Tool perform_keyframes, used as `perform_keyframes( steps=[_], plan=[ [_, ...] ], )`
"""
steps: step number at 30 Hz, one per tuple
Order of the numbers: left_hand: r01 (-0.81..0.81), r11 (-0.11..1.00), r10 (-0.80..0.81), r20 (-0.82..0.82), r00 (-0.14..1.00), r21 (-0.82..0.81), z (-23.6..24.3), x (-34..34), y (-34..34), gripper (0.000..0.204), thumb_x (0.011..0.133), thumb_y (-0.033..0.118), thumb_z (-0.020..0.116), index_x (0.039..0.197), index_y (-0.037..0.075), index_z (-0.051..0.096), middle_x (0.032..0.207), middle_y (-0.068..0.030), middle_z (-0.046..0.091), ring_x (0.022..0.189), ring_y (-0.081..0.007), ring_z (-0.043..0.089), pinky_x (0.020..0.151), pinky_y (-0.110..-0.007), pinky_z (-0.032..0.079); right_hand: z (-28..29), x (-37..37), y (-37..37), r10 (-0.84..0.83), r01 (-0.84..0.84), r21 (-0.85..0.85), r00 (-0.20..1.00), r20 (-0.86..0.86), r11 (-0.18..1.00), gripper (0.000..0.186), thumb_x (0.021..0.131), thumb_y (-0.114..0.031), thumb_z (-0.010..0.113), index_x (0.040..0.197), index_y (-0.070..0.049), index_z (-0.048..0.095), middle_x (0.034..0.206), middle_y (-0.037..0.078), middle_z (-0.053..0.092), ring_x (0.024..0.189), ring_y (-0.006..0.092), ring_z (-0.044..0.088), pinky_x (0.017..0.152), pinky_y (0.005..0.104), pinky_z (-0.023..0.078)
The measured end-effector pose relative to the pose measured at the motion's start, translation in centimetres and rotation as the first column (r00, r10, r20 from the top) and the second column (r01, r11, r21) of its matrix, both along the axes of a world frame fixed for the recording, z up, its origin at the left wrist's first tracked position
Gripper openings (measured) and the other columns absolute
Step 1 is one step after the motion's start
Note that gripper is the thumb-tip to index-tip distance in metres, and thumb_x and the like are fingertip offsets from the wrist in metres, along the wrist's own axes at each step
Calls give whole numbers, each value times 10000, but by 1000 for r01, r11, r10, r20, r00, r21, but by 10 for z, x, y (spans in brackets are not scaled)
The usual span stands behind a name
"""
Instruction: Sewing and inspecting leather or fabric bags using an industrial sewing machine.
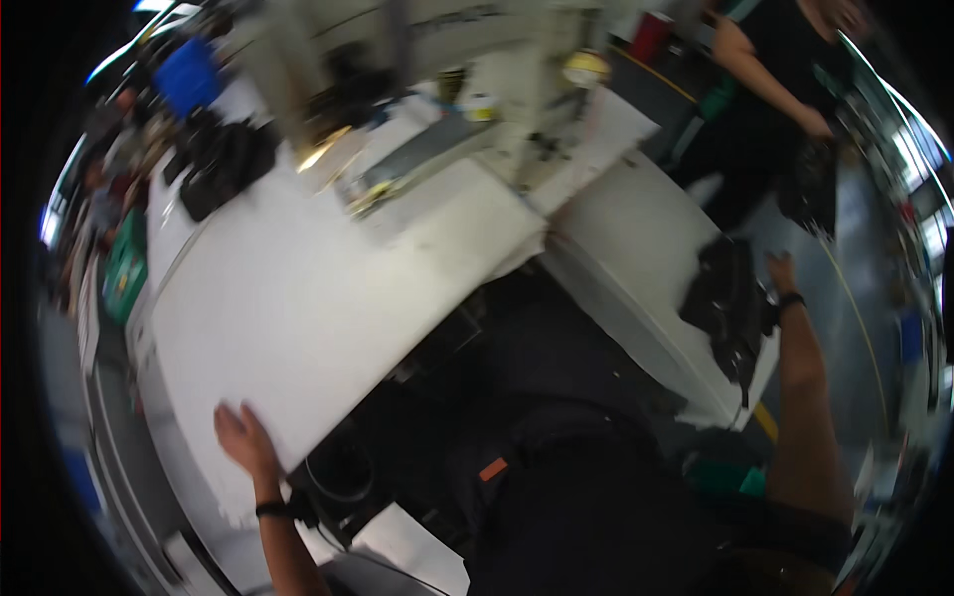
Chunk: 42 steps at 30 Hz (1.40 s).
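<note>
Big white tbl (298, 288) takes up most of the L & ctr, its near edge running on a slant past the person's dark shirt (596, 487). Side tbl (636, 223), also white, stretches down the R. Pale machine (457, 35) stands at the back, blurred. Co-worker (770, 84) in dark clothes is by the aisle, far R, w/ a dark item (810, 189) at their hand, details too smeared to tell. Black bundle (229, 164) sits on the big tbl's far L corner; blue bin (187, 77) behind it, green bag (126, 266) off its L side. Black cloth (722, 298) lies crumpled on the side tbl's near end, just beside the R hand (782, 273). That hand's fingers look part-bent, but blur's bad: can't tell how far open, or if they grip any of the cloth. L hand (244, 440) is at the big tbl's near L corner, fingers loosely extended, nothing in it; can't tell if the palm touches. Smaller bits: yellow-topped item (586, 68) near the machine, dark band (286, 508) on the L wrist, orange tag (494, 469) on the shirt.
</note>
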<state>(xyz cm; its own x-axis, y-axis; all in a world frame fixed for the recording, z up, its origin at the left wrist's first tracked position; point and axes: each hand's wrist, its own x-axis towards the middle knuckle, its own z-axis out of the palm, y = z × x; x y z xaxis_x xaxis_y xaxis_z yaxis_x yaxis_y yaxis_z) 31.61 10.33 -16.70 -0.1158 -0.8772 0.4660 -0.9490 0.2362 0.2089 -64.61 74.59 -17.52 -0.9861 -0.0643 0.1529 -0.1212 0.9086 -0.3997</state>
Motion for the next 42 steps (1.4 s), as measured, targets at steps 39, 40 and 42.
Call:
perform_keyframes(
  steps=[39,40,42],
  plan=[
    [-8,989,18,71,997,-147,1,-6,2,483,958,313,620,1278,-48,599,1318,-275,588,1243,-429,533,1082,-476,400,292,446,-344,985,-904,-413,41,165,107,212,801,-149,752,785,41,659,680,80,575,641,171,531,608,299,381],
    [-22,989,28,40,999,-145,6,-10,2,470,953,325,628,1257,-34,617,1308,-267,595,1232,-424,541,1072,-472,403,293,460,-368,991,-921,-388,-24,129,28,200,803,-138,756,811,44,674,699,76,595,659,166,546,623,305,402],
    [-11,995,0,-113,994,-96,14,-14,2,419,984,317,594,1208,-33,650,1270,-230,635,1209,-393,568,1059,-446,416,287,493,-412,989,-971,-203,-110,-101,-128,120,820,-42,735,895,42,695,741,84,624,692,186,579,650,309,434]
  ],
)
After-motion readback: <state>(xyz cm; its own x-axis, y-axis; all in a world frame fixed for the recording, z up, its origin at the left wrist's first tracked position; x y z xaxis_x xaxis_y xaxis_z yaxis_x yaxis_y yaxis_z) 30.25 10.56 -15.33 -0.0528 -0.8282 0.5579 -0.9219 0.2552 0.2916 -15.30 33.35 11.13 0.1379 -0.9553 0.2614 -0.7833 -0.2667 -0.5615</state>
